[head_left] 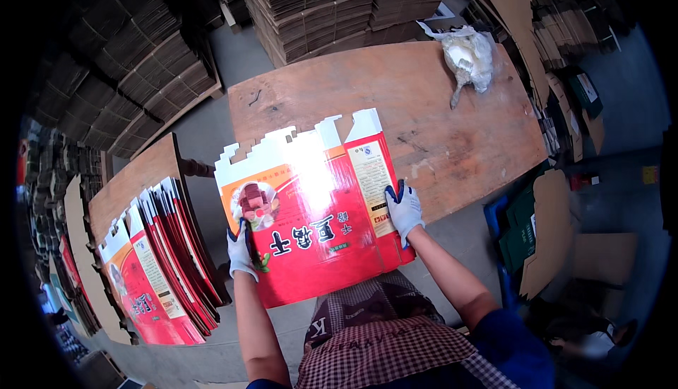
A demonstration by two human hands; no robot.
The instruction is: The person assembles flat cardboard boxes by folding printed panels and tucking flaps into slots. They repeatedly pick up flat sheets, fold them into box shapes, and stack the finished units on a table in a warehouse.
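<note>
A flat, unfolded red carton blank with white tabs along its far edge and a printed picture lies across the near edge of a worn wooden table. My left hand, in a white and blue glove, grips the blank's left edge. On the blank's right side, by a pale printed panel, my gloved right hand holds it with the fingers on top. Both hands hold the sheet tilted slightly, its near edge over my checked apron.
A fanned stack of the same red carton blanks lies on a lower wooden table to my left. A crumpled clear plastic bag sits at the table's far right. Stacks of brown corrugated cardboard stand behind and around.
</note>
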